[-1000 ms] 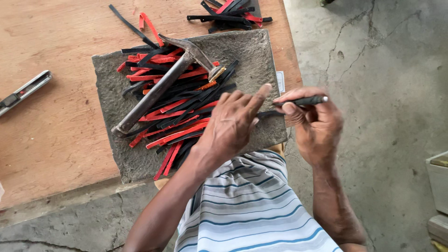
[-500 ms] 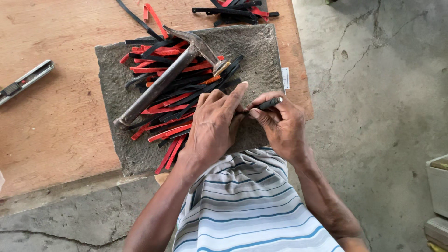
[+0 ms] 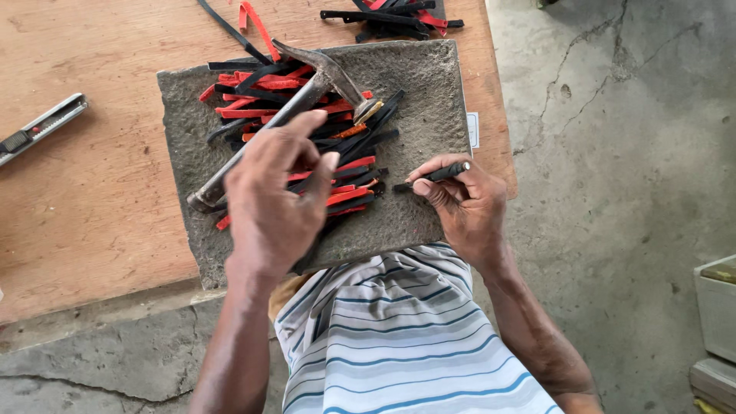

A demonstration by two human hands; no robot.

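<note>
Lying at the far left edge of the wooden table [image 3: 100, 207] is a grey utility knife [image 3: 40, 127], well apart from everything else. Next comes a rough grey stone slab [image 3: 429, 100] set flat on the table, and across its left and middle parts spreads a loose heap of thin red and black strips [image 3: 360, 146], flat, narrow and cut to similar lengths, overlapping at many angles. A hammer [image 3: 307, 92] with a metal handle rests slantwise on top of the heap, its head toward the far side of the slab.

Over the near part of the heap hangs the left hand [image 3: 268, 207], back turned up, its fingers [image 3: 295, 134] bent and slightly apart, their tips pointing down at the strips beside the hammer handle; whether they pinch a strip cannot be told, since the hand hides what lies beneath.

Further right, the right hand [image 3: 468, 211] rests at the near right part of the slab, thumb and forefinger closed on a short dark rod-like tool [image 3: 437, 175] whose tip meets the slab just beside the nearest strips.

At the far edge of the table, beyond the slab, lies a second small pile of black and red strips [image 3: 391, 19]
</note>
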